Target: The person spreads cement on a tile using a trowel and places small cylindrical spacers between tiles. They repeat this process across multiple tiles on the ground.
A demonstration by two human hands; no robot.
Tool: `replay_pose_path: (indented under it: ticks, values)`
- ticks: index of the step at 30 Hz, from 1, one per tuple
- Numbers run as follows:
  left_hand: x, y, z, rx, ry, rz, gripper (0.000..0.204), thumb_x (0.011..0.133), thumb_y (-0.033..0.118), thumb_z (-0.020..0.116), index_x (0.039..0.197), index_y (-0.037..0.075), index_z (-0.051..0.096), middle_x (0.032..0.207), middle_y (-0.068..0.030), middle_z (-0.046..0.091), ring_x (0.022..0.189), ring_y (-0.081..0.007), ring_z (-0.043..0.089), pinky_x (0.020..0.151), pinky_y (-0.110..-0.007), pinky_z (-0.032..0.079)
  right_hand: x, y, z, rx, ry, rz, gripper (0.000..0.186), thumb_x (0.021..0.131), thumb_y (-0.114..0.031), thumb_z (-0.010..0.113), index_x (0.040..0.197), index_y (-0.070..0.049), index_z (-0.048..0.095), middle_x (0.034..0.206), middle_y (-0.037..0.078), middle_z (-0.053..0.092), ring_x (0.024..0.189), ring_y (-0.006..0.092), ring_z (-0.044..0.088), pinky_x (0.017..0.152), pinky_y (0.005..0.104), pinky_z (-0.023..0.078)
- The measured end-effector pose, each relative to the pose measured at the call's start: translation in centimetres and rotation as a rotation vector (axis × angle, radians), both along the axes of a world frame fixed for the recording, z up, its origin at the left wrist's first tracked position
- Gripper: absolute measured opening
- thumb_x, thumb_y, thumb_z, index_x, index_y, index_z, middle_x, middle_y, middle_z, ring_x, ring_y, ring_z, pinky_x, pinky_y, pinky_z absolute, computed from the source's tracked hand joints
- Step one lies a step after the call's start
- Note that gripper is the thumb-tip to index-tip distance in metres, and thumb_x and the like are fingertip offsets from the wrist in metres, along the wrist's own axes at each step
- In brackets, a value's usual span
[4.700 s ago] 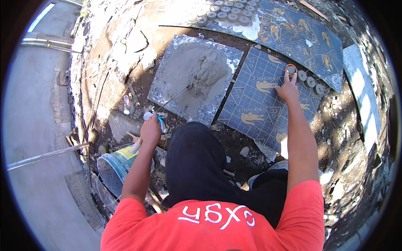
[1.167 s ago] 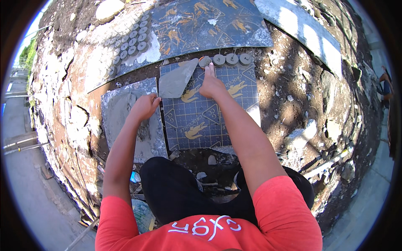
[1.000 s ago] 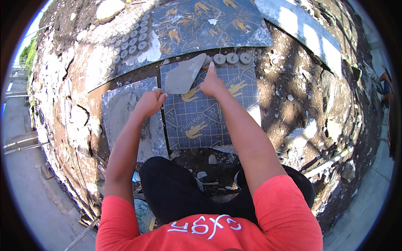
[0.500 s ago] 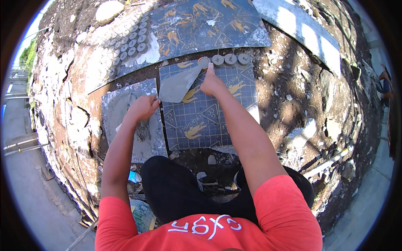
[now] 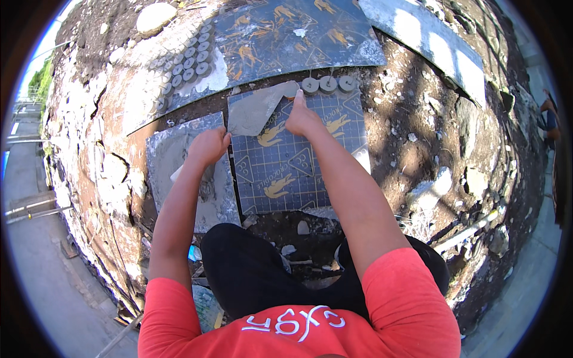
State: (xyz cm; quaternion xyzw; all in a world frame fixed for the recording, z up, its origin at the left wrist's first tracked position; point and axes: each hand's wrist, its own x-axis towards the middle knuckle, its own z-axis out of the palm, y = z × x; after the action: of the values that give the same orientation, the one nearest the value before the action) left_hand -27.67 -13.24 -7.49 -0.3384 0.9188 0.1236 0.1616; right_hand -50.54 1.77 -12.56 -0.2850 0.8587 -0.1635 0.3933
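blue tile (image 5: 292, 161) | right hand (image 5: 302, 119) presses top | left hand (image 5: 208, 146) at edge

Head-worn fisheye; steeply downward, close

An outdoor work site in bright sun, on bare, dug-up ground. Brown soil (image 5: 412, 107) strewn with stones (image 5: 154, 18) and rubble fills the middle. Dark blue sheets (image 5: 286, 173) with yellow prints lie flat on the dirt, one patch (image 5: 179, 161) spread with grey mortar, and rows of small grey discs (image 5: 191, 56) dry on the far sheet (image 5: 286, 36). A cracked earth edge (image 5: 101, 179) drops at the left to grey pavement (image 5: 36, 262); concrete (image 5: 531, 256) borders the right.
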Motion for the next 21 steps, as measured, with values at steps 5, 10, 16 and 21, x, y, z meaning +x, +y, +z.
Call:
replay_pose_path:
  ticks: [5,10,16,21]
  values:
    - [-0.6,-0.4,1.8,-0.019,0.019,-0.022,0.036,0.100,0.037,0.051,0.100,0.002,0.064,0.095,-0.0249,0.071,0.094,-0.0451,0.067,0.084,-0.056,0.051,0.0,-0.2,0.0,0.028,-0.012,0.010,0.101,0.084,-0.006,0.055,0.162,-0.004,-0.008,0.168,0.011,0.024,0.132,0.0381,0.056,0.106,0.0456,0.048]
    - [-3.2,-1.1,2.3,-0.001,0.077,-0.063,0.038,0.099,0.036,0.052,0.098,0.001,0.067,0.096,-0.0254,0.071,0.095,-0.0447,0.067,0.085,-0.055,0.051,-0.1,-0.2,0.2,0.043,-0.018,0.032,0.101,0.084,-0.005,0.054,0.161,-0.003,-0.010,0.170,0.009,0.017,0.132,0.0377,0.056,0.105,0.0459,0.049]
    - [-7.7,-2.7,5.8,0.019,-0.090,-0.187,0.042,0.097,0.035,0.051,0.098,-0.003,0.070,0.101,-0.0259,0.071,0.099,-0.0432,0.068,0.090,-0.052,0.052,0.0,-0.3,0.3,0.029,-0.025,0.014,0.102,0.083,-0.005,0.055,0.161,-0.002,-0.011,0.171,0.009,0.014,0.135,0.0367,0.054,0.106,0.0446,0.048]
    - [-10.2,-2.0,7.4,-0.044,-0.169,-0.234,0.039,0.098,0.035,0.053,0.101,-0.001,0.068,0.101,-0.0241,0.071,0.099,-0.0434,0.066,0.088,-0.051,0.051,0.0,-0.4,0.4,0.017,-0.032,0.000,0.103,0.082,-0.005,0.057,0.161,-0.002,-0.010,0.171,0.009,0.014,0.140,0.0341,0.049,0.107,0.0425,0.047]
